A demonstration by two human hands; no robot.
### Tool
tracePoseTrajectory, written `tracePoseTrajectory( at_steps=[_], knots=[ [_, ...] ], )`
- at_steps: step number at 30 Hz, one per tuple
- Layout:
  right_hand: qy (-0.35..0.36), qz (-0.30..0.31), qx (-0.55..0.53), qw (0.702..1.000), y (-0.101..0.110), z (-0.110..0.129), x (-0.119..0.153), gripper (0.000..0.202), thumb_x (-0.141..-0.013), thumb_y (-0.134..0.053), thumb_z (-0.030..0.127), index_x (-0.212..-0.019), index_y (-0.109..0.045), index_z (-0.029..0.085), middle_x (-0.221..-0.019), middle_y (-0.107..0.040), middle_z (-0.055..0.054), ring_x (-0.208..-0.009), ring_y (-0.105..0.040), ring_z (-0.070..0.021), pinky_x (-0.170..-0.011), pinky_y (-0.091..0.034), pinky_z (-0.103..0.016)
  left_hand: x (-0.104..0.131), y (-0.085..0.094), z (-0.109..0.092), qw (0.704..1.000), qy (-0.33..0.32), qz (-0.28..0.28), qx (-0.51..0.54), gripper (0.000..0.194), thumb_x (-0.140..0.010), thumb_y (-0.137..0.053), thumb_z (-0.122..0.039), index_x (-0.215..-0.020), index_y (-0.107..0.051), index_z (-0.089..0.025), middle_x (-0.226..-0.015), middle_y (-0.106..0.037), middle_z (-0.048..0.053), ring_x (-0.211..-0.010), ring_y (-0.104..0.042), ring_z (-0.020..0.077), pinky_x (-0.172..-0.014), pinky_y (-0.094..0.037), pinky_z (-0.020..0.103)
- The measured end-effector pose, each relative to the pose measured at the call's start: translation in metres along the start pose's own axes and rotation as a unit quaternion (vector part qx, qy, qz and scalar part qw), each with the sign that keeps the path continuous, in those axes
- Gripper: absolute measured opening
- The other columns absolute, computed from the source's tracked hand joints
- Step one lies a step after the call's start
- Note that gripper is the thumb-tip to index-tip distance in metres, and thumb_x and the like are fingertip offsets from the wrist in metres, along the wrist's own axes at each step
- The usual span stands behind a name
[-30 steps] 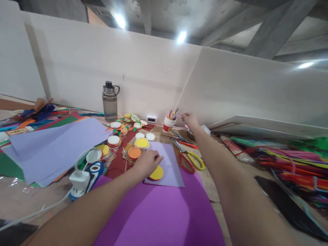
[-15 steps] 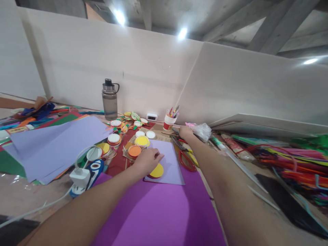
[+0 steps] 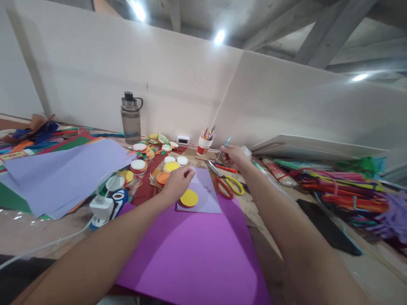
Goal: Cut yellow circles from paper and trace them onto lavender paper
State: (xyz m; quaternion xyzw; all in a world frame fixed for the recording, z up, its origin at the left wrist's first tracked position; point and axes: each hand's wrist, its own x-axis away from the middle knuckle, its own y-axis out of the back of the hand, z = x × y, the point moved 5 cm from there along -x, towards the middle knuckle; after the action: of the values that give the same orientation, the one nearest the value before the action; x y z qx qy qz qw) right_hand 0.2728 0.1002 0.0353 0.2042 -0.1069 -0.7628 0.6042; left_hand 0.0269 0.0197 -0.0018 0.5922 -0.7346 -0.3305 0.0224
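Observation:
My right hand (image 3: 234,156) is closed around a slim pen (image 3: 227,142) with a light blue end pointing up, above the table's far side. Below it lie scissors (image 3: 226,181) with one red and one yellow handle, and a red-orange cutter-like tool (image 3: 227,168). My left hand (image 3: 178,183) is over the left edge of a lilac paper sheet (image 3: 205,190), fingers curled together; whatever they may hold is hidden. Close by its fingers, a yellow disc (image 3: 189,198) lies on the lilac sheet. Under that sheet spreads a large purple sheet (image 3: 190,250).
Round lids and discs, one orange (image 3: 163,178), stand left of my left hand. Behind are a water bottle (image 3: 131,120), a small clock (image 3: 183,140) and a pen cup (image 3: 204,146). Lilac sheets (image 3: 66,173) and a white plug (image 3: 101,206) lie left; pipe cleaners (image 3: 340,186) and a black phone-like slab (image 3: 329,226) right.
My right hand has lifted from among the tools and now has the pen in it. My left hand has shifted slightly, showing more of the yellow disc. The view has moved a little.

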Motion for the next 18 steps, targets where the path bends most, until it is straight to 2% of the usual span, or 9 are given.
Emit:
tracePoseTrajectory(
  at_steps=[2,5,7,9,11,13,16,18],
  knots=[
    [-0.012,0.041,-0.051,0.998,-0.014,0.01,0.023,0.032,-0.078,-0.065,0.047,-0.069,-0.051,0.019,-0.052,-0.048,0.003,-0.043,-0.045,-0.0091,-0.042,-0.039,-0.022,-0.002,-0.001,0.003,0.996,0.041,0.006,0.08,0.028,-0.087,-0.047,-0.04,-0.08,-0.061,-0.017,-0.08,-0.066,0.003,-0.076,-0.059,0.0158,-0.071,-0.042,0.028],
    [-0.009,0.082,-0.104,0.991,-0.038,0.027,0.056,0.036,-0.073,-0.068,0.052,-0.074,-0.051,0.019,-0.055,-0.049,0.004,-0.045,-0.047,-0.0087,-0.043,-0.038,-0.021,-0.004,-0.006,0.005,0.976,0.092,0.057,0.189,0.037,-0.086,-0.047,-0.049,-0.089,-0.06,-0.014,-0.09,-0.068,0.007,-0.076,-0.061,0.015,-0.068,-0.044,0.027],
    [0.011,0.121,-0.142,0.982,-0.056,0.038,0.075,0.036,-0.072,-0.069,0.051,-0.074,-0.052,0.019,-0.056,-0.049,0.005,-0.046,-0.045,-0.008,-0.044,-0.037,-0.021,-0.004,-0.009,0.001,0.965,0.078,0.095,0.231,0.043,-0.085,-0.049,-0.055,-0.091,-0.06,-0.013,-0.094,-0.069,0.008,-0.076,-0.061,0.0144,-0.068,-0.045,0.027],
    [0.049,0.132,-0.141,0.98,-0.07,0.047,0.091,0.034,-0.072,-0.069,0.048,-0.07,-0.052,0.018,-0.059,-0.051,0.004,-0.049,-0.045,-0.0075,-0.046,-0.036,-0.021,-0.003,-0.009,-0.005,0.959,0.047,0.125,0.251,0.044,-0.083,-0.054,-0.056,-0.089,-0.061,-0.013,-0.089,-0.07,0.008,-0.074,-0.061,0.0135,-0.066,-0.044,0.026],
    [0.088,0.11,-0.11,0.984,-0.076,0.053,0.102,0.028,-0.076,-0.066,0.045,-0.075,-0.056,0.018,-0.061,-0.052,0.004,-0.051,-0.044,-0.0083,-0.048,-0.036,-0.022,-0.002,-0.008,-0.009,0.956,0.024,0.139,0.256,0.041,-0.082,-0.057,-0.054,-0.085,-0.062,-0.013,-0.08,-0.069,0.006,-0.067,-0.059,0.0122,-0.063,-0.042,0.026],
    [0.133,0.045,-0.098,0.985,-0.074,0.059,0.11,0.028,-0.075,-0.067,0.038,-0.094,-0.058,0.019,-0.066,-0.053,0.004,-0.056,-0.047,-0.0101,-0.051,-0.038,-0.024,-0.001,-0.009,-0.01,0.953,0.027,0.146,0.265,0.038,-0.082,-0.058,-0.051,-0.084,-0.062,-0.013,-0.073,-0.068,0.004,-0.062,-0.057,0.0118,-0.06,-0.04,0.026],
    [0.192,-0.028,-0.103,0.976,-0.064,0.063,0.118,0.052,-0.076,-0.067,0.03,-0.124,-0.047,0.025,-0.076,-0.055,0.004,-0.064,-0.051,-0.0124,-0.057,-0.042,-0.026,0.001,-0.014,-0.01,0.942,0.043,0.178,0.28,0.04,-0.081,-0.058,-0.052,-0.089,-0.063,-0.013,-0.073,-0.07,0.005,-0.06,-0.059,0.0121,-0.061,-0.041,0.026],
    [0.207,-0.025,-0.105,0.972,-0.059,0.062,0.12,0.057,-0.081,-0.062,0.029,-0.134,-0.04,0.029,-0.079,-0.054,0.003,-0.065,-0.05,-0.0127,-0.059,-0.042,-0.026,0.003,-0.018,-0.012,0.938,0.045,0.208,0.275,0.043,-0.08,-0.058,-0.054,-0.091,-0.063,-0.012,-0.074,-0.07,0.006,-0.061,-0.06,0.0124,-0.062,-0.041,0.027]
  ],
)
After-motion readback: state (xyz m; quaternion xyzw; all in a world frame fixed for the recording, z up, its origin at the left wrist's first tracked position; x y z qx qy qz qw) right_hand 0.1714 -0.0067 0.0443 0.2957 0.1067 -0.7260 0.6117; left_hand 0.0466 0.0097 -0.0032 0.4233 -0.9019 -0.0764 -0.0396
